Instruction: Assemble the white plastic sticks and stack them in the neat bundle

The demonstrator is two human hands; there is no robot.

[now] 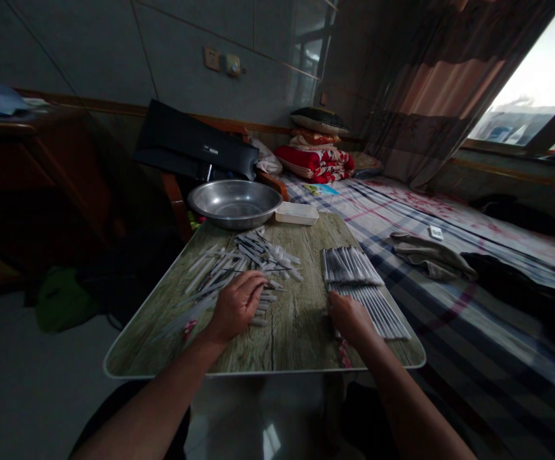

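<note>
**Loose white plastic sticks (246, 259) lie heaped at 11 o'clock on a wood-grain tabletop (287, 332), with neat rows of sticks (354, 265) at 2 o'clock.**
The heap could be knocked over the table edge if swept by the left hand (236, 306), and the rows could be pushed out of line by the right hand (351, 319), as no tray or band is seen around them. The left fingers (253, 281) are pressed together, lightly curled, and laid on the loose sticks; no pinch is seen. The right fingers (339, 306) are close together against the lower row; whether a stick is gripped cannot be told. A steel basin (234, 203) sits at 12 o'clock.
</note>
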